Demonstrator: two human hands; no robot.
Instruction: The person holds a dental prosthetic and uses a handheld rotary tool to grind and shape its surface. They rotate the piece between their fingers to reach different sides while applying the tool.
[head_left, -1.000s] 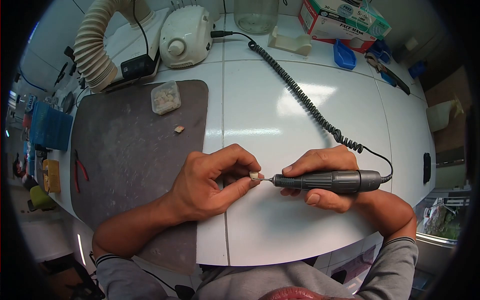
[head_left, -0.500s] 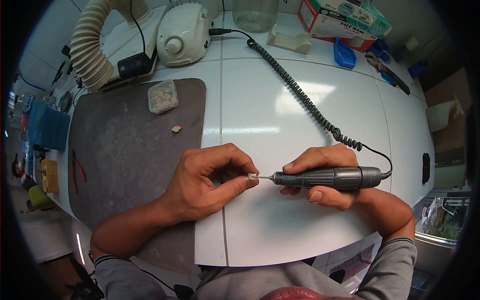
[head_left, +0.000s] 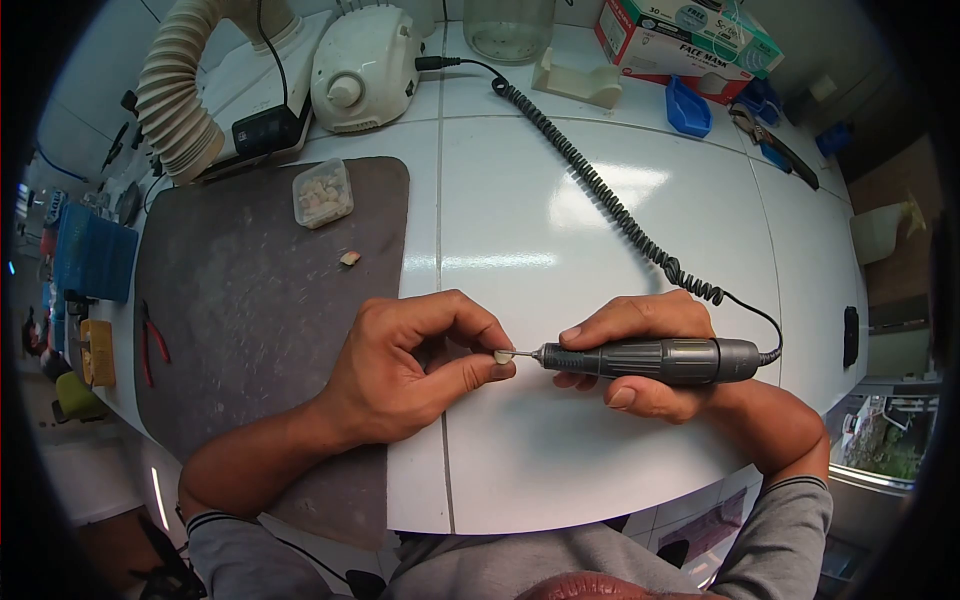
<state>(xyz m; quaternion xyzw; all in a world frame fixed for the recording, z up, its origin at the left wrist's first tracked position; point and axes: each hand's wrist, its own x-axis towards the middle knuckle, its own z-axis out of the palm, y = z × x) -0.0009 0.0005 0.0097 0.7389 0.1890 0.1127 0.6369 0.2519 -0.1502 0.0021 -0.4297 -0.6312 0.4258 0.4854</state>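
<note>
Left hand [head_left: 400, 375] pinches a small, pale cream piece [head_left: 502, 357], seemingly to steady it; right hand [head_left: 660, 316] grips a black, ribbed, cylindrical handpiece [head_left: 655, 361] — its thin metal bit [head_left: 524, 353] perhaps touching.

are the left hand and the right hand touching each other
Apart. The head view shows white tabletop between the left hand and right hand, where the thin bit of the black handpiece crosses the gap.
</note>
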